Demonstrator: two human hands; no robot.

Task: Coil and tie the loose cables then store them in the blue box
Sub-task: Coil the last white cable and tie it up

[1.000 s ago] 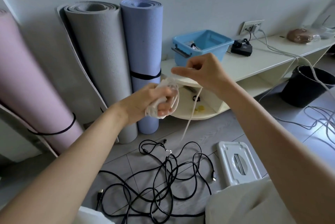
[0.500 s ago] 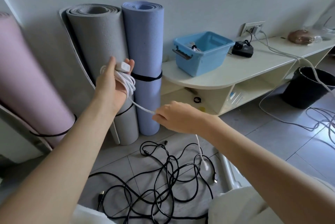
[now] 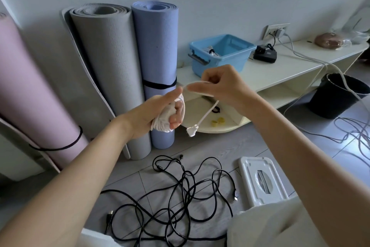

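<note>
The white cable (image 3: 169, 121) sits coiled in the left hand (image 3: 154, 115), whose fingers (image 3: 173, 120) curl round it. The right hand (image 3: 221, 84) pinches its loose end (plug (image 3: 192, 131) dangling). Behind, the blue box (image 3: 222, 53) stands on the bench (image 3: 280, 72); black cables (image 3: 180, 202) sprawl on the floor.

Matt foam mats (image 3: 112, 70), glossy plastic blue box (image 3: 226, 57), smooth white cable (image 3: 206, 115).

One head-worn camera, looking forward and down

It sits close above both forearms, which reach in from the bottom edge, and faces rolled mats (image 3: 112, 70) against the wall, a low shelf (image 3: 280, 70) at right and the floor (image 3: 250, 146) below.
</note>
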